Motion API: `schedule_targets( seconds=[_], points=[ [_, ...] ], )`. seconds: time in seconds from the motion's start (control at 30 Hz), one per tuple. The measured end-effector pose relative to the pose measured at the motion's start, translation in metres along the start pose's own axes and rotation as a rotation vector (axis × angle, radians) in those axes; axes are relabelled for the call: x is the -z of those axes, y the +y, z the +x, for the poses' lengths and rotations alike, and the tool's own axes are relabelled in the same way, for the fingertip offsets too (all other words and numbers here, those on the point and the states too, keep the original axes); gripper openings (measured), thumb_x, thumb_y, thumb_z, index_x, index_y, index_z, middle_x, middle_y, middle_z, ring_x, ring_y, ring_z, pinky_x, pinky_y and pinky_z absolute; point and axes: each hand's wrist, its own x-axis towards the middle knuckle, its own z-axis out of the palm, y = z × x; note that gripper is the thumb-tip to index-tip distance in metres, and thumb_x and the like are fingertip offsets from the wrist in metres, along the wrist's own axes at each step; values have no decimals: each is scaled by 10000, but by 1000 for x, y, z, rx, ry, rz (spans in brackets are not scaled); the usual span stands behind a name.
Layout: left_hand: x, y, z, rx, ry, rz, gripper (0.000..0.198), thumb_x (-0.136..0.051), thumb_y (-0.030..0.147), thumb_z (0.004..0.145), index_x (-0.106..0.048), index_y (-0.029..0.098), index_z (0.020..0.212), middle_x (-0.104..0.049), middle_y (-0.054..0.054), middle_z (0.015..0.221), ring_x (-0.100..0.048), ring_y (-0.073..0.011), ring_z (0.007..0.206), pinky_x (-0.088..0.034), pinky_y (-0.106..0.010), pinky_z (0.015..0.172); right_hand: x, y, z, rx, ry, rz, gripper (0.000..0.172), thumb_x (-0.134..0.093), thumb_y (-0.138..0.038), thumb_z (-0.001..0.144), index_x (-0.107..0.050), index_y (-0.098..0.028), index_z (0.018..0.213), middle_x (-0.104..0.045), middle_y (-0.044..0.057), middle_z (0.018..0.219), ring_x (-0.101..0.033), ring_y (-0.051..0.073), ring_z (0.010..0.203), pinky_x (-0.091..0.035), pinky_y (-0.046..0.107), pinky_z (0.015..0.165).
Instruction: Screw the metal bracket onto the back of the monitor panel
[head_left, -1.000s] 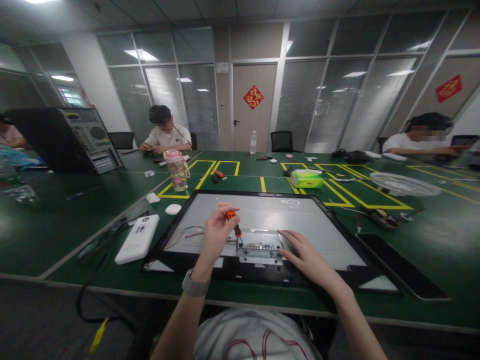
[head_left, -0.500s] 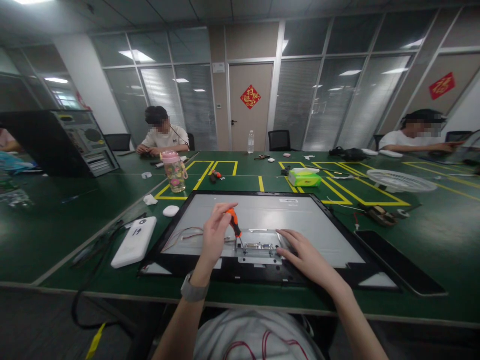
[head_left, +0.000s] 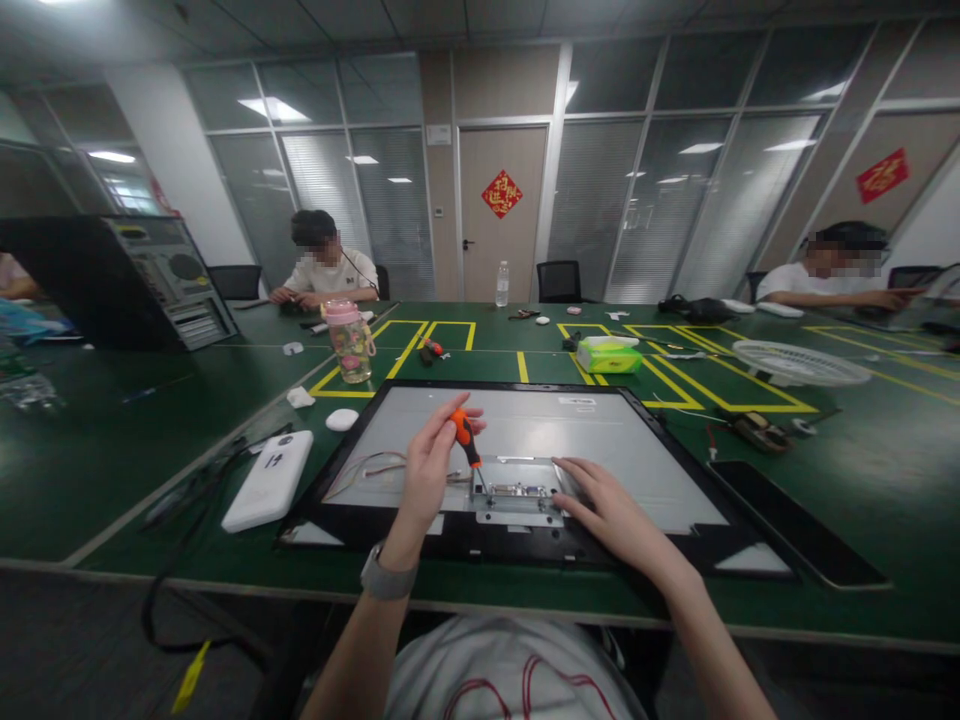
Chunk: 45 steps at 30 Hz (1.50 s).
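Note:
My left hand point(head_left: 433, 455) holds an orange and black screwdriver point(head_left: 466, 438) by its handle, tilted, its shaft pointing down at the left part of a metal bracket point(head_left: 517, 519). A circuit board point(head_left: 517, 491) sits in that bracket. My right hand point(head_left: 600, 500) lies with spread fingers against the bracket's right edge. Under both hands is a large flat display panel point(head_left: 637, 440) with a black frame and a pale grey back. Thin cables point(head_left: 375, 463) run over the panel left of the bracket. Whether the screwdriver tip touches a screw is too small to tell.
Left of the panel lie a white power bank point(head_left: 268, 482), a white oval case point(head_left: 342, 420) and dark cables. A pink-lidded bottle point(head_left: 349, 342) stands behind them. A black slab-like phone or panel point(head_left: 799, 522) lies to the right. Two people sit across the green table point(head_left: 465, 590).
The screwdriver's handle has shifted slightly left and its shaft shows more. My left fingers have opened a little around it. My right hand stays in place.

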Motion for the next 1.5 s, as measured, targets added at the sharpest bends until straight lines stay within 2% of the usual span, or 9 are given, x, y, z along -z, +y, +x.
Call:
schedule_targets(
  seconds=[0.07,0.27,0.5,0.67,0.87,1.0,1.17,1.37,1.5],
  points=[
    [-1,0,0,6,15,36,378,-568,337,879,-608,184,1222,-659,-84,1008,-649,-163,827,-529,-324,805,1,-1,0,-1,3,-2,478,-480,-452,927,-520,-218,1342,-553,116,1332,-503,276,1233,-384,455,1071],
    [-4,4,2,-188,138,236,178,-732,235,732,-725,212,909,-524,-4,837,-547,-107,754,-488,-211,717,2,-3,0,-10,3,-2,478,-485,-456,922,-528,-221,1336,-560,112,1326,-511,276,1227,-391,445,1069],
    [-5,3,1,-58,87,88,314,-511,364,903,-646,193,1130,-616,-47,921,-609,-145,810,-501,-287,797,-1,0,-1,-1,15,-6,475,-482,-466,924,-517,-245,1342,-553,105,1333,-509,279,1230,-390,466,1067],
    [-4,3,2,-141,118,213,237,-638,358,830,-707,191,984,-601,-45,925,-582,-138,807,-484,-246,750,1,-2,-1,-11,7,1,478,-481,-466,928,-521,-223,1337,-551,112,1332,-508,272,1229,-388,453,1071],
    [-1,-2,2,-67,95,58,324,-476,383,923,-654,175,1095,-642,-63,930,-618,-169,869,-491,-299,823,0,-1,0,6,11,0,472,-483,-467,925,-527,-237,1335,-564,109,1318,-516,276,1219,-390,463,1066],
    [0,-2,2,-139,128,203,223,-636,366,835,-691,181,946,-605,-44,921,-573,-123,769,-475,-223,713,-1,0,0,10,12,-1,475,-481,-476,927,-522,-241,1338,-561,108,1321,-517,275,1219,-390,463,1066],
    [0,-2,1,-73,94,70,291,-501,374,917,-648,190,1087,-633,-51,919,-617,-152,847,-492,-269,793,-1,1,0,2,6,-4,484,-479,-471,930,-514,-223,1344,-552,111,1329,-505,270,1231,-384,444,1074],
    [-1,-1,1,-133,120,183,221,-634,357,839,-698,195,975,-609,-31,911,-583,-112,747,-482,-219,692,0,0,0,1,4,-7,486,-479,-473,930,-515,-220,1344,-553,113,1330,-502,271,1233,-380,449,1076],
    [-2,-1,0,-68,102,72,291,-497,355,924,-656,192,1105,-664,-48,942,-637,-151,874,-486,-279,845,0,-1,0,-2,3,-6,486,-486,-462,927,-520,-207,1340,-553,117,1329,-506,271,1231,-385,437,1076]
  ],
)
